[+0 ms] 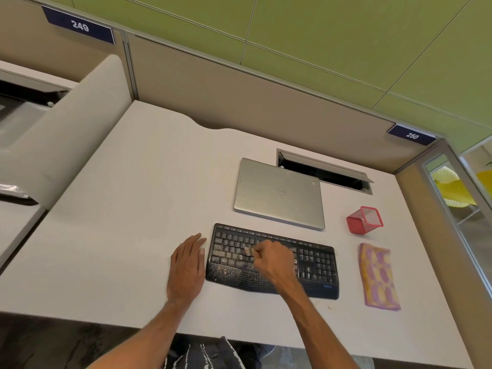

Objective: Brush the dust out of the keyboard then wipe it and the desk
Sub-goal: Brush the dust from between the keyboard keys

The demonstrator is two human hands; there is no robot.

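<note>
A black keyboard (316, 265) lies on the white desk (127, 209), its left keys and palm rest speckled with pale dust. My right hand (271, 258) is over the middle keys, fingers curled round a small brush (248, 251) whose pale tip touches the keys. My left hand (187, 265) lies flat on the desk with fingers straight, its thumb against the keyboard's left edge. A pink and yellow cloth (378, 276) lies folded to the right of the keyboard.
A closed silver laptop (279, 193) lies behind the keyboard, with an open cable hatch (323, 171) in the desk beyond it. A red mesh pen cup (364, 219) stands at the right. Beige partitions (239, 83) wall the desk's back and sides.
</note>
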